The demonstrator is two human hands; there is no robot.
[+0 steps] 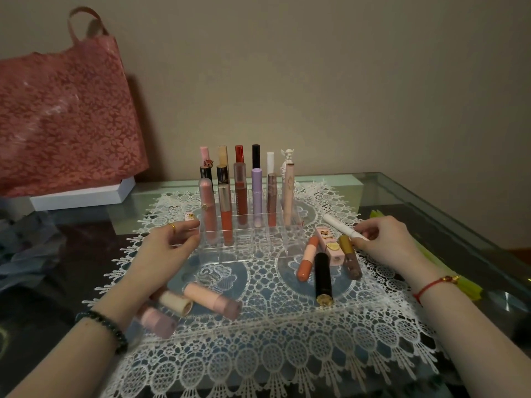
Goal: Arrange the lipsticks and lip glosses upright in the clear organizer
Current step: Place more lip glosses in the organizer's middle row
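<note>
The clear tiered organizer (258, 248) stands mid-table on a white lace mat, with several lipsticks and glosses upright in its back rows and left front slots. My left hand (169, 245) rests against the organizer's left side, thumb and fingers touching its wall. My right hand (385, 239) pinches one end of a white tube (340, 225) that lies slanted right of the organizer. Beside it lie an orange gloss (307, 259), a black lipstick (323, 278), a gold-capped brown gloss (350, 261) and a pink box (330, 245). Three pink and cream tubes (212, 300) lie at front left.
A pink floral bag (66, 116) leans on the wall at the left, above a white box (83, 195). A small pink item (190, 216) lies left of the organizer. A yellow-green object (448, 268) lies under my right wrist, near the glass table's right edge (459, 228).
</note>
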